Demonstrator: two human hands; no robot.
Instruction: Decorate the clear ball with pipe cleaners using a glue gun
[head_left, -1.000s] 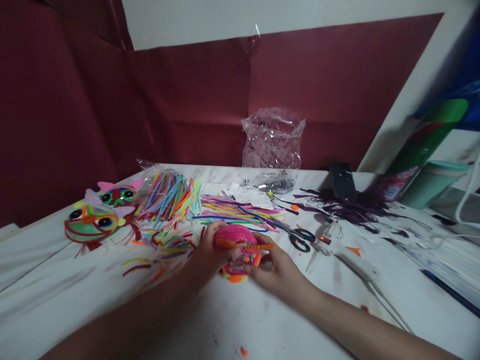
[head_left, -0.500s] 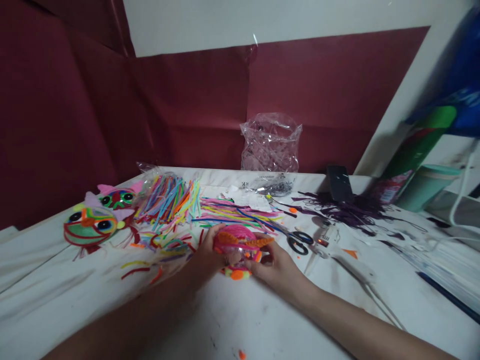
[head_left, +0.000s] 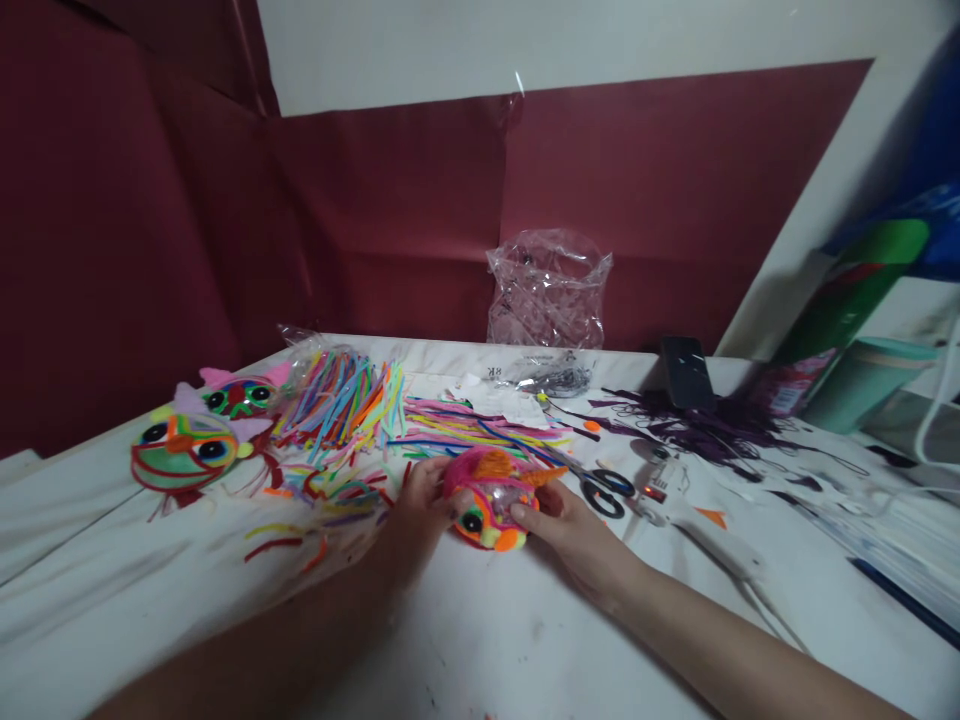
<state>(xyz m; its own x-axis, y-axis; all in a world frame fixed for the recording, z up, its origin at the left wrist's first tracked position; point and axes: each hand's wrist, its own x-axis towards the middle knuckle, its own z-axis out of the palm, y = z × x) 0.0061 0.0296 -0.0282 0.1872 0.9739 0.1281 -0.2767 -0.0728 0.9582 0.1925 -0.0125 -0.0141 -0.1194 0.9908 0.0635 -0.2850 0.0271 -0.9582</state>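
A pink craft animal head (head_left: 469, 470) is held just above the table in front of me. It has orange pipe-cleaner ears, a black and green eye, orange and yellow pompoms and a clear plastic part. My left hand (head_left: 425, 505) grips its left side, the thumb lying over the front. On the other side my right hand (head_left: 566, 525) clasps it, with the thumb pressed on the clear part below the ear. Black-handled scissors (head_left: 604, 492) lie close to my right hand. Some of the fingers are hidden behind the head.
Two finished-looking animal faces (head_left: 180, 450) sit at the left beside bundled pipe cleaners (head_left: 337, 400). Loose strips lie before them. To the right are a white glue gun (head_left: 705, 535) with its cord, purple tasselled cords (head_left: 697, 425), a phone (head_left: 686, 372) and a green cup (head_left: 862, 375).
The pink head has turned and shifted slightly right in my hands, so its eye now shows. The left thumb's place on it has changed; both hands keep their hold.
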